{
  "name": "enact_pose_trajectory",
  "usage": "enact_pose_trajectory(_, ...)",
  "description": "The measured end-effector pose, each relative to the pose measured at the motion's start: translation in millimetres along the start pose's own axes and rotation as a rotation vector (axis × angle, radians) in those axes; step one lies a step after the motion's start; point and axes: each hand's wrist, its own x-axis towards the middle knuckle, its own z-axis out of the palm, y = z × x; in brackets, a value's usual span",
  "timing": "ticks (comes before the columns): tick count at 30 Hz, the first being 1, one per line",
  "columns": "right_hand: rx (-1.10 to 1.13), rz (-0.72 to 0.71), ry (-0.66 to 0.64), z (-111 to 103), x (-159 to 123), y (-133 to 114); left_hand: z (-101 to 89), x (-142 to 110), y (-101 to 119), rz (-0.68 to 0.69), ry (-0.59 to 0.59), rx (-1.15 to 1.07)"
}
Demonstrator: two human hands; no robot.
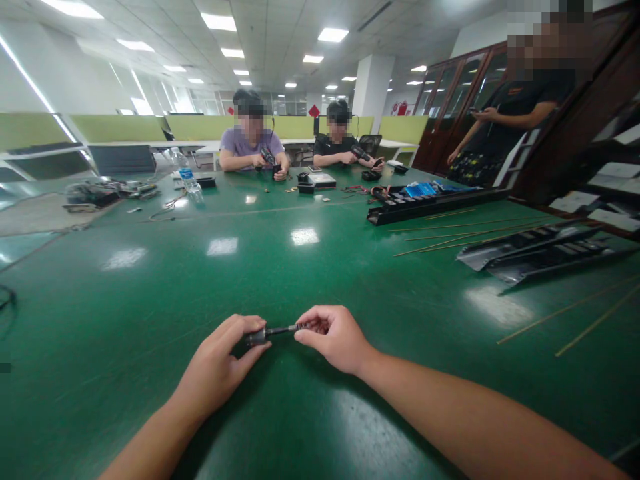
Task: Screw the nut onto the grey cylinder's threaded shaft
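Green workbench (120, 373), hands (215, 370) (335, 340) pinching black fitting (270, 331)

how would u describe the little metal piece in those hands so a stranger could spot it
Start at the long green-topped table, at its near side, where the two bare hands meet. Between the left hand and right hand sits a small metal part. Unlike the long thin rods lying to the right, it is short, with a thick silvery end and a thin dark shaft.

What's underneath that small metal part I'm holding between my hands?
Below the small dark metal part, pinched between your left hand and right hand, the green table top shows. Your hands cover both ends of the part, so what lies beneath them cannot be seen.
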Motion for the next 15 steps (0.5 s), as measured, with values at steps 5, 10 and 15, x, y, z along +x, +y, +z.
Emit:
enact_pose_trajectory(5,-0.003,-0.003,0.007,0.1,0.1,0.6,0.1,0.8,-0.8,0.0,0.009,0.003)
enact_pose_trajectory(10,0.005,-0.008,-0.002,-0.2,0.2,2.1,-0.2,1.5,0.2,-0.001,0.018,0.017)
enact_pose_trajectory(15,0.003,-0.009,0.002,0.1,0.4,2.7,-1.1,2.3,1.0,0.003,0.025,0.017)
